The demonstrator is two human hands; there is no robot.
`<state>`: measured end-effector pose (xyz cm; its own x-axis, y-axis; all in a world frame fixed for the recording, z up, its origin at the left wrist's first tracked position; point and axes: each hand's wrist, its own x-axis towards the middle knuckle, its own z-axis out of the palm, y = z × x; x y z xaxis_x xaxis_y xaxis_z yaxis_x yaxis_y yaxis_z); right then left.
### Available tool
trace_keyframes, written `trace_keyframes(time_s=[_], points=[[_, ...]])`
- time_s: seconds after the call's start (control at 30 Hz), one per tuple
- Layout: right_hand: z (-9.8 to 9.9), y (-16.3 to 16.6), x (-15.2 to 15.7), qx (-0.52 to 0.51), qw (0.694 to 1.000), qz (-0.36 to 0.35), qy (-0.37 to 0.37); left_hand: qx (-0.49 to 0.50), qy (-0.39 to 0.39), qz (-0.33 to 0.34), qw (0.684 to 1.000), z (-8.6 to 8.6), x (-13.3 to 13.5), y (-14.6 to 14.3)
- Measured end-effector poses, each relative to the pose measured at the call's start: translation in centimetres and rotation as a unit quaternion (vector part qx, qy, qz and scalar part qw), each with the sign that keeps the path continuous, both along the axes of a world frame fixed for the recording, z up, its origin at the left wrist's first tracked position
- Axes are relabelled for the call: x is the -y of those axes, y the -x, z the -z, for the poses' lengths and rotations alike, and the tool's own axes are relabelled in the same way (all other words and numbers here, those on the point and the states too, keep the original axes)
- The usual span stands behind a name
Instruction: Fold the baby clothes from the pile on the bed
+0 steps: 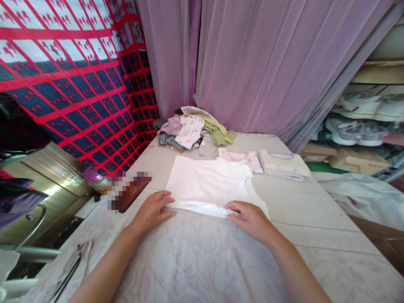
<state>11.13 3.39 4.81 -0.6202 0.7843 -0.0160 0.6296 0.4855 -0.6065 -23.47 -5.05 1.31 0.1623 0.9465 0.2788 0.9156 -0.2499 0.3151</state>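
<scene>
A small white sleeveless top [208, 183] lies flat on the cloth-covered table [315, 219], its near hem folded over. My left hand [152, 211] rests on the table at the hem's left end, fingers stretched toward the fabric. At the hem's right part, my right hand [249, 219] has its fingers closed on the folded edge.
A heap of small clothes [194, 130] sits at the table's far end. Two folded white garments [282, 165] lie to the right behind the top. A dark brown flat object [131, 193] lies left, a purple-lidded container [94, 179] beyond it. Purple curtains hang behind; shelves with shoes stand right.
</scene>
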Motion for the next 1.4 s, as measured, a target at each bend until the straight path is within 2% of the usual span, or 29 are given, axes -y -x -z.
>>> trace_keyframes(time_s=[0.17,0.37,0.53,0.6,0.67,0.7,0.77,0.83,1.07,1.27,1.4], points=[[-0.2,-0.6,1.0,0.007,0.995,-0.060,0.078,-0.028,-0.037,0.000,0.999,-0.8,0.6,0.0],[0.1,-0.6,1.3,0.023,0.985,-0.108,0.129,0.008,0.088,0.032,0.996,-2.8,1.2,-0.4],[-0.2,-0.8,0.2,0.039,0.985,-0.097,0.136,0.020,0.162,0.002,0.987,-3.0,1.2,-0.5],[-0.5,-1.0,-1.0,0.052,0.992,-0.060,0.103,0.010,0.167,-0.035,0.985,-2.9,0.9,-0.3],[-0.6,-1.2,-2.7,0.088,0.994,0.041,0.040,0.001,0.141,-0.067,0.988,-2.6,0.3,-0.1],[-0.5,-1.3,-3.6,0.118,0.987,0.111,0.009,0.005,0.119,-0.074,0.990,-2.5,-0.1,0.0],[-0.1,-1.3,-5.4,0.187,0.951,0.243,-0.029,0.023,0.072,-0.068,0.995,-1.9,-1.1,0.1],[0.5,-1.0,-6.8,0.226,0.921,0.314,-0.036,0.028,0.049,-0.059,0.997,-1.2,-2.0,-0.1],[2.2,0.6,-8.9,0.214,0.910,0.349,-0.067,-0.064,0.145,-0.038,0.987,0.9,-2.9,-2.8],[1.9,0.5,-8.9,0.236,0.893,0.368,-0.110,-0.084,0.128,-0.035,0.988,1.7,-2.5,-3.1],[2.2,0.2,-8.9,0.265,0.890,0.359,-0.095,-0.088,0.116,-0.024,0.989,2.1,-2.3,-2.9]])
